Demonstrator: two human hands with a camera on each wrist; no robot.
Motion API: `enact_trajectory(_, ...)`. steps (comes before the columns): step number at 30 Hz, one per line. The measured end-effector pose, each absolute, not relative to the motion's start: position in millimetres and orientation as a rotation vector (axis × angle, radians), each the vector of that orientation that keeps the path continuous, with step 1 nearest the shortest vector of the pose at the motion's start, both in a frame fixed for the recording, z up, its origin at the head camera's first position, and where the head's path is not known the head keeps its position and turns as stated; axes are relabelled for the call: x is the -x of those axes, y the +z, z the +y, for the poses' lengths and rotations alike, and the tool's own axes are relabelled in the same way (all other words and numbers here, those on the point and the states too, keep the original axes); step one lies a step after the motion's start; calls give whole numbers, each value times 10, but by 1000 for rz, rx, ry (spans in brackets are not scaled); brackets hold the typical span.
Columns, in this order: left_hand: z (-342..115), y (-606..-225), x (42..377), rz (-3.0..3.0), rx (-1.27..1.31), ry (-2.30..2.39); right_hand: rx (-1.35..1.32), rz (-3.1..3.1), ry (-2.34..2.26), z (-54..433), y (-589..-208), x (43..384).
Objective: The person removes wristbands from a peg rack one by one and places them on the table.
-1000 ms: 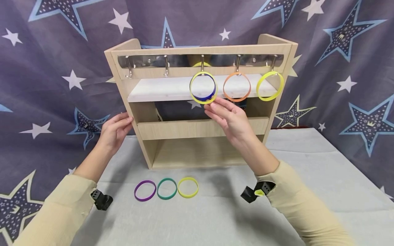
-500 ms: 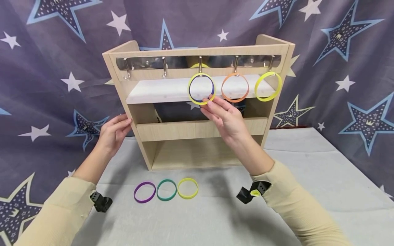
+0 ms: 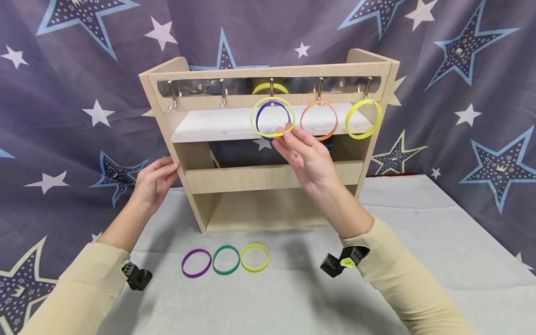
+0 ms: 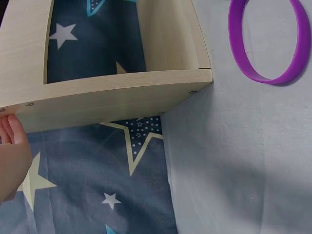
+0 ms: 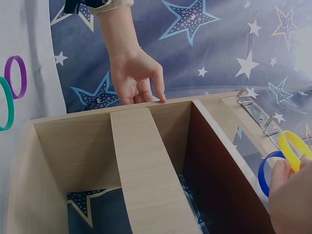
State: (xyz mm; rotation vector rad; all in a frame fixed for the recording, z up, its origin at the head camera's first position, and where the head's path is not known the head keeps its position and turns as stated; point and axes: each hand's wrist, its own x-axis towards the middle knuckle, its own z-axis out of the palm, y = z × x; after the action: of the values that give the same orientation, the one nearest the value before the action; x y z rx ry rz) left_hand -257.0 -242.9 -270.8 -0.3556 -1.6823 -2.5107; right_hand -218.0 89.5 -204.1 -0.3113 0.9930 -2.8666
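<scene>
My right hand [image 3: 311,163] pinches a yellow silicone wristband [image 3: 253,122] by its lower right edge, in front of the middle hook [image 3: 271,86]. Just behind it a blue wristband [image 3: 286,108] hangs at that same hook; whether the yellow one touches the hook is unclear. In the right wrist view, the yellow wristband [image 5: 288,148] stands apart from the blue wristband [image 5: 262,178] at the far side. My left hand [image 3: 154,184] rests its fingertips on the left side panel of the wooden shelf unit [image 3: 272,179], holding nothing.
An orange wristband [image 3: 303,122] and another yellow wristband [image 3: 378,120] hang from the two right hooks. The two left hooks [image 3: 223,93] carry nothing. Purple [image 3: 183,267], green [image 3: 215,263] and yellow [image 3: 243,260] wristbands lie on the grey cloth before the unit.
The yellow wristband in my right hand has risen slightly and come toward me, separating from the blue one it overlapped before. My left hand stays on the side panel.
</scene>
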Motion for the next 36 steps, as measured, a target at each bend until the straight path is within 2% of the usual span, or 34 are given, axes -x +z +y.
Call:
enact_trajectory(15, -2446, -2732, 2561, -1681, 368, -2510, 395, 1156, -2775, 897, -2087, 2110)
enact_trajectory(36, -2431, -2712, 2582, -1668, 370, -2518, 324, 1443, -2480, 824, -2507, 2162)
